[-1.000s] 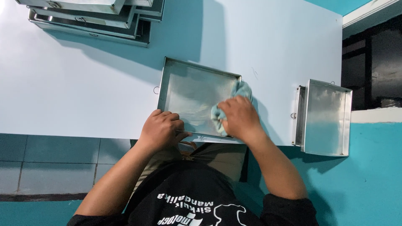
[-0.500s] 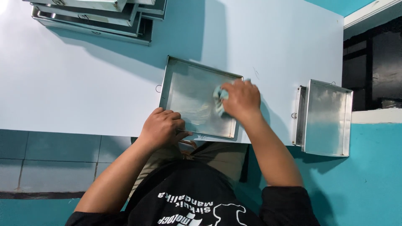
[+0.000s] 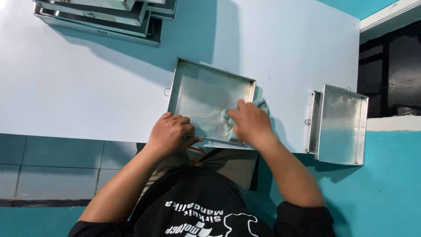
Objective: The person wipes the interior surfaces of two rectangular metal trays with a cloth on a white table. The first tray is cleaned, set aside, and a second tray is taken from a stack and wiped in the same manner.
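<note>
Left hand: the left hand (image 3: 171, 134) rests on the near left corner of the tray, fingers curled over the near rim and gripping it, knuckles up.
Right hand: the right hand (image 3: 247, 123) lies palm down on the cloth, fingers close together and bent over it, pressing it onto the tray's near right part.
Cloth: a pale green cloth (image 3: 228, 125), bunched under the right hand; one edge shows past the tray's right wall.
Tray: a shallow square metal tray (image 3: 206, 87), flat on the table at its near edge, in front of the person.
Table: a white table (image 3: 87, 87).
Side trays: two metal trays (image 3: 342, 125) to the right, overhanging the table's edge.
Far stack: stacked metal trays (image 3: 101, 17) at the far left.
</note>
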